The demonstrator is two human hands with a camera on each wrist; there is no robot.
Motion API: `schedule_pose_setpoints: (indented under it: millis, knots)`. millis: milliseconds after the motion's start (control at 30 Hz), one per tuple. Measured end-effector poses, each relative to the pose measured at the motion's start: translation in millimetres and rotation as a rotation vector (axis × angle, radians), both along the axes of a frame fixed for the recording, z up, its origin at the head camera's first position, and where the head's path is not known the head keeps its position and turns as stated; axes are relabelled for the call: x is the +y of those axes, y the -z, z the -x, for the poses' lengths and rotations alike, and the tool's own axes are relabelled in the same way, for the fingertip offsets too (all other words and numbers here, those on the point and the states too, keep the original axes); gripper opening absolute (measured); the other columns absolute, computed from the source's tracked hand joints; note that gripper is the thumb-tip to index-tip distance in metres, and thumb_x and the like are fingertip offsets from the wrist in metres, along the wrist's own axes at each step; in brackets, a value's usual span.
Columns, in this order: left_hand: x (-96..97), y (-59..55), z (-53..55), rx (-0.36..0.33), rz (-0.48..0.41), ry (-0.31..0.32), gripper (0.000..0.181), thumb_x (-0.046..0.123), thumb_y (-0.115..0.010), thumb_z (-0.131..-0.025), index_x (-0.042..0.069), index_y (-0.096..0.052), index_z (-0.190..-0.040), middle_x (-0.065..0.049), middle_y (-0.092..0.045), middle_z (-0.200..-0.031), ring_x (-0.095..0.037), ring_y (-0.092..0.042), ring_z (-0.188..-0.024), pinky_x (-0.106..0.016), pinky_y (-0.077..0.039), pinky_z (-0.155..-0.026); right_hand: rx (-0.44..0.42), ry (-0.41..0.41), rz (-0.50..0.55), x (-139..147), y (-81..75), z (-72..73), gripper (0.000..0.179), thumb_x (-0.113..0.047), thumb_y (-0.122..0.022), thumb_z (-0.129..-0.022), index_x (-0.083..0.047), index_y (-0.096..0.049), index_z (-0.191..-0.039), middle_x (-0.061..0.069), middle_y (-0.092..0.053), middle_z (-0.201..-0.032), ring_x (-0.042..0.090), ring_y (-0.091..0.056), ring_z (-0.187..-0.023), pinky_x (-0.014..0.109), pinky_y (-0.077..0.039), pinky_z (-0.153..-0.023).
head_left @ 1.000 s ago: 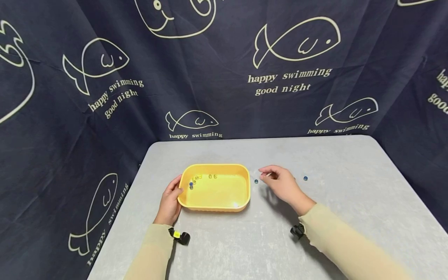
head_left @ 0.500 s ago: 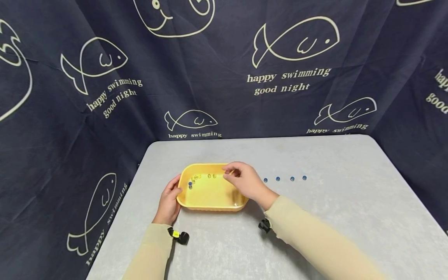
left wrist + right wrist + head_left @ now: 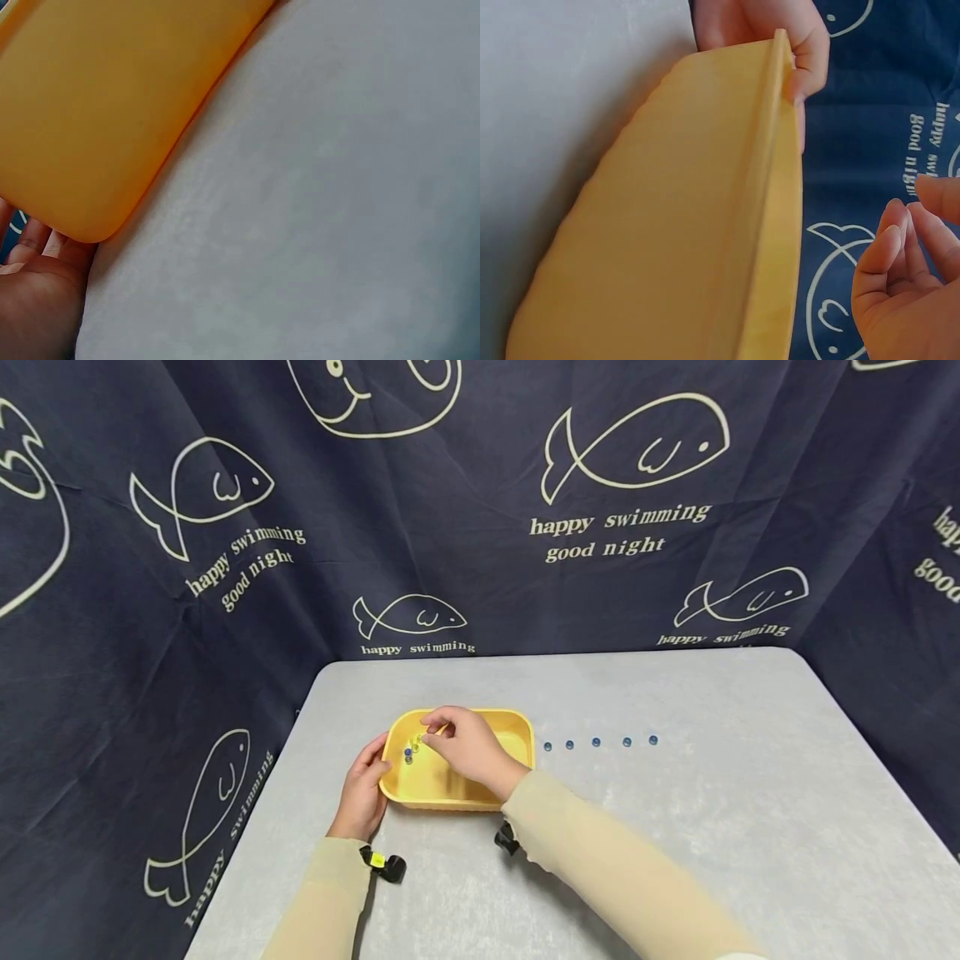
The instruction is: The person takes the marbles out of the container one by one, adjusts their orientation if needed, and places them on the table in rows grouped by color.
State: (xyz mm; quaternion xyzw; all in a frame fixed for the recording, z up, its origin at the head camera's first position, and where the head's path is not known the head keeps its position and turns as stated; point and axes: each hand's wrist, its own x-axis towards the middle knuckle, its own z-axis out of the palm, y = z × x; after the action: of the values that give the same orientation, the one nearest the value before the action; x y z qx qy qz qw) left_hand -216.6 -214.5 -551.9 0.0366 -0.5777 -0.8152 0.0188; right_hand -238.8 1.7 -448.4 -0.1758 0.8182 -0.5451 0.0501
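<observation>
A yellow plastic tub (image 3: 450,802) stands on the table, and my left hand (image 3: 366,785) grips its left end with the thumb over the rim. Part of that hand (image 3: 45,300) shows under the tub's corner in the left wrist view. My right hand (image 3: 468,747) is over the tub, fingers bent and thumb apart from them. Nothing shows between the fingertips of that hand (image 3: 911,300) in the right wrist view. Near its fingertips lie yellowish clear marbles (image 3: 416,748), beside a blue marble (image 3: 408,752) and a darker one (image 3: 408,760). The hand hides part of the tub's inside.
Several blue glass marbles (image 3: 596,742) lie in a row on the grey table (image 3: 720,810), right of the tub. A dark blue curtain (image 3: 495,577) with fish drawings hangs behind and at the sides.
My right hand has moved left from beside the row of marbles to over the left part of the tub. The marble by its fingertips stays on the table. The left hand keeps its grip.
</observation>
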Motion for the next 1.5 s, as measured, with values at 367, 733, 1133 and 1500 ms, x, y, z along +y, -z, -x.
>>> schedule_pose_setpoints:
  millis: [367, 733, 1133, 1500]
  knots:
    - [-3.0, 0.6, 0.2, 0.027, -0.019, 0.006, 0.057, -0.011, -0.04, -0.098, -0.005, -0.037, -0.155, -0.017, -0.035, -0.16, -0.026, -0.036, -0.146, -0.031, -0.044, -0.111, -0.056, -0.008, -0.066, -38.1, 26.0, 6.8, 0.022, -0.009, -0.073, -0.094, -0.002, -0.073, -0.115, -0.003, -0.066, -0.094, 0.012, -0.058, -0.082, 0.027, -0.051, -0.075]
    - [-5.4, -3.0, -0.2, 0.031, -0.018, 0.02, 0.057, -0.012, -0.039, -0.099, -0.005, -0.036, -0.155, -0.016, -0.035, -0.16, -0.025, -0.032, -0.148, -0.035, -0.038, -0.116, -0.047, -0.005, -0.211, -57.9, 46.3, 9.4, 0.016, -0.008, -0.074, -0.091, -0.003, -0.075, -0.107, -0.002, -0.063, -0.087, 0.011, -0.057, -0.081, 0.025, -0.05, -0.078]
    - [-4.0, -2.9, 0.1, 0.018, 0.002, 0.008, 0.057, -0.012, -0.041, -0.099, -0.004, -0.037, -0.155, -0.016, -0.034, -0.161, -0.024, -0.03, -0.15, -0.036, -0.034, -0.119, -0.075, 0.008, -0.29, -64.7, 55.9, 11.3, 0.015, -0.01, -0.075, -0.091, -0.005, -0.073, -0.105, -0.003, -0.06, -0.079, 0.012, -0.055, -0.074, 0.026, -0.049, -0.073]
    - [0.4, -2.8, -1.3, 0.011, -0.009, 0.002, 0.057, -0.013, -0.04, -0.098, -0.004, -0.038, -0.155, -0.016, -0.036, -0.16, -0.024, -0.032, -0.148, -0.03, -0.042, -0.112, -0.096, -0.015, -0.429, -72.8, 53.5, 11.9, 0.013, -0.013, -0.075, -0.092, -0.007, -0.072, -0.103, -0.001, -0.069, -0.094, 0.015, -0.063, -0.088, 0.029, -0.053, -0.084]
